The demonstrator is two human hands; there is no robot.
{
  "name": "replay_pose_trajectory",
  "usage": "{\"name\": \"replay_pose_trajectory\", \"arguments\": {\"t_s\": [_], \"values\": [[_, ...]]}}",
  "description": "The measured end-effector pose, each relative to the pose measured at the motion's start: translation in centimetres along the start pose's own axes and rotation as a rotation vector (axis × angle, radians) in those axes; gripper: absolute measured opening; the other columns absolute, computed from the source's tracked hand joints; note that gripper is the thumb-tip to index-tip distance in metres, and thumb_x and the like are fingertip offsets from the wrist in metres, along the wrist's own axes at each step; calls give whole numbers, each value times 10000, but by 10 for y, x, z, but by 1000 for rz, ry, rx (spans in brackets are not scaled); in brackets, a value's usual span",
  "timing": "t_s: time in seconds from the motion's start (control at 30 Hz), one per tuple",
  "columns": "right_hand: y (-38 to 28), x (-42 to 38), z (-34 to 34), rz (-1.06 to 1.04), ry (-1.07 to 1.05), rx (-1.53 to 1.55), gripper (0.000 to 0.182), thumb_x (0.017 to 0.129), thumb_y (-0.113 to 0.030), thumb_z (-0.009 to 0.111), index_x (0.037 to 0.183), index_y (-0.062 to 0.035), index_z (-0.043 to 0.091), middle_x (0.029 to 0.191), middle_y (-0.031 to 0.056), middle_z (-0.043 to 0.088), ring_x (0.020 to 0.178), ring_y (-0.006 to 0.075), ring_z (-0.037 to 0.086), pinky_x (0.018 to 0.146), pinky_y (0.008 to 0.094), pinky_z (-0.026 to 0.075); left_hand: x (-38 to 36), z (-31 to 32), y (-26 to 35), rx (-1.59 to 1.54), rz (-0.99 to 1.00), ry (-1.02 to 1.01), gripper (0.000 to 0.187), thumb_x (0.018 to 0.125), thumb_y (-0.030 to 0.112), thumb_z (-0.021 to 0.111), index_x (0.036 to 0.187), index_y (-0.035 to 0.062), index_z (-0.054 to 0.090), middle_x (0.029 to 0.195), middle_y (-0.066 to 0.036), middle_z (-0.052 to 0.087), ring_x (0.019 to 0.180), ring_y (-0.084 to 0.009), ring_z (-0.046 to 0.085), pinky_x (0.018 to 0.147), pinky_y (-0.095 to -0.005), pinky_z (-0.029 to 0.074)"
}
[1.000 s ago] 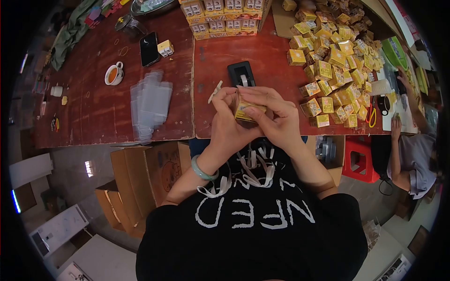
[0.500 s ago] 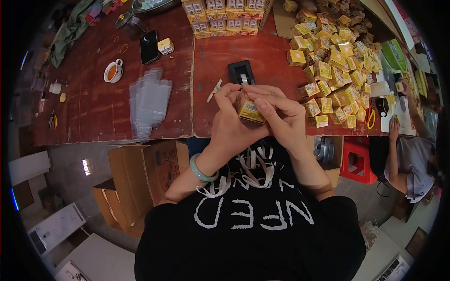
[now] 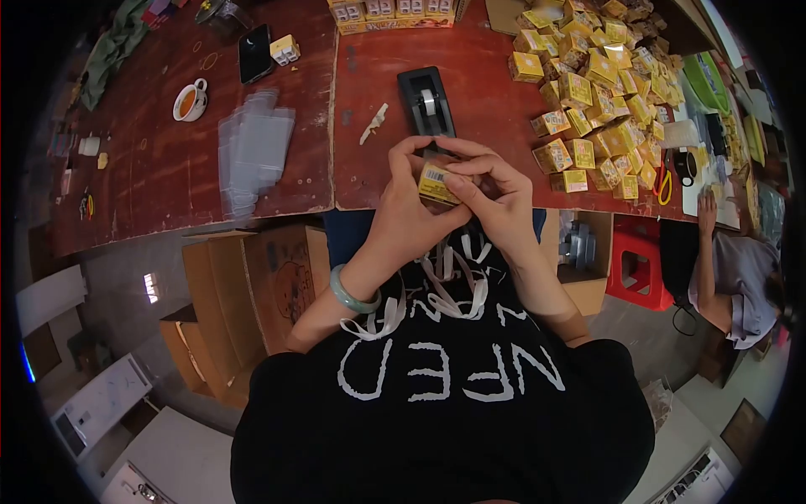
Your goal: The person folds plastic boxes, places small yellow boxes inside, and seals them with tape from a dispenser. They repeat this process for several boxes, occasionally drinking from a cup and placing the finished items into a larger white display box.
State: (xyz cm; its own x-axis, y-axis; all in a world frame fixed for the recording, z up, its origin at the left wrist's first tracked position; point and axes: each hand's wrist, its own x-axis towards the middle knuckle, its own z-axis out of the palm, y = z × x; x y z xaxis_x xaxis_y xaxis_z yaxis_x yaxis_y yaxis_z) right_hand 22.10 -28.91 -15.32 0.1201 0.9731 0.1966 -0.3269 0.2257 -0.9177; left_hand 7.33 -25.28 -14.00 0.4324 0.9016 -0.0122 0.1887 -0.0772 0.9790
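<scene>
Between my two hands is a small yellow box [image 3: 436,183] with a barcode on its upper face. My left hand [image 3: 405,202] has its fingers closed around the box's left side. On the other side my right hand [image 3: 499,195] grips it, the thumb pressed against the box. The fingertips of both hands come together at the box's far end. Just beyond them stands a black tape dispenser [image 3: 411,88] with a roll of clear tape [image 3: 429,102]. A crumpled pale strip [image 3: 374,123] lies left of the dispenser.
A heap of yellow boxes [image 3: 600,101] covers the table's right side. Clear plastic sleeves [image 3: 259,151], a cup [image 3: 191,102] and a phone [image 3: 255,54] lie left. Display cartons [image 3: 395,23] stand at the back. Another person's arm [image 3: 708,239] rests at far right.
The whole view has shifted, so the table things sit higher in the picture. Both hands still hold the box, slightly nearer my body and apart from the tape dispenser, which shows more fully.
</scene>
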Motion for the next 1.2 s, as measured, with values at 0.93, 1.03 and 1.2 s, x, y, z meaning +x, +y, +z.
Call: {"name": "replay_pose_trajectory", "arguments": {"t_s": [0.93,1.03,1.2], "values": [[71,-4,-32,231,238,-246,69,860,-52,750,886,11,744,1421,191,469,1277,254,514,1026,356,430,-14,-24,-36,726,378,-134,311,826,128,696,1107,118,563,1465,-22,493,869,-293,642,712,-378,569],[92,-12,-40,96,216,-400,60,862,-27,736,889,26,733,1387,191,496,1242,247,541,1017,347,442,-15,-26,-35,710,347,-168,320,845,143,689,1130,114,545,1464,-32,493,915,-313,648,738,-375,568],[60,-26,-49,39,176,-519,45,885,37,673,910,48,709,1223,145,627,1114,203,616,918,288,499,-9,-34,-28,286,222,-203,397,863,119,727,1193,105,508,1372,-76,553,1009,-271,668,784,-343,568]]}}
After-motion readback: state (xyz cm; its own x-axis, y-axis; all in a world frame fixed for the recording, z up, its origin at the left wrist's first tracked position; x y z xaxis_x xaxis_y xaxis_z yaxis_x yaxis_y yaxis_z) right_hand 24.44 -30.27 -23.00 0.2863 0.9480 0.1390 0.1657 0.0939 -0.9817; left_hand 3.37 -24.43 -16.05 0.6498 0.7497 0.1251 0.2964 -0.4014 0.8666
